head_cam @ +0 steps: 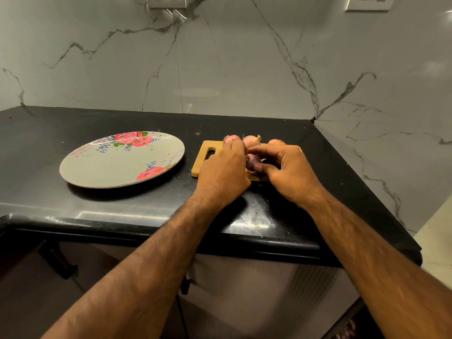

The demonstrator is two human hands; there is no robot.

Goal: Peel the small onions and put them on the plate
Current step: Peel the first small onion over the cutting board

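As viewed from above and behind the forearms: grey marble wall (220,69) with dark veins at rear and right, two switch plates (166,2) cut off at its top edge. Below it, glossy black tabletop (36,143), carrying all items listed.

On its left part, large oval plate (110,167), grey with red roses, lying flat. Just right of the plate and apart from it, small wooden cutting board (198,167), slot handle at its left end.

Over the board, both hands close together, backs turned upward. Left hand (223,167): fingers curled down round the left side of one small onion. Right hand (291,167): forefinger laid across the top, thumb pressed to the near side, pinching that same onion.

Held onion (253,159): purplish, seen only in the gap between the hands, low over the board. Contact with the board not determinable.

Behind the hands, along the board's far edge, three spare onions (252,140) in a row, pinkish, dry tips showing, partly hidden by the fingers. None touching the plate.
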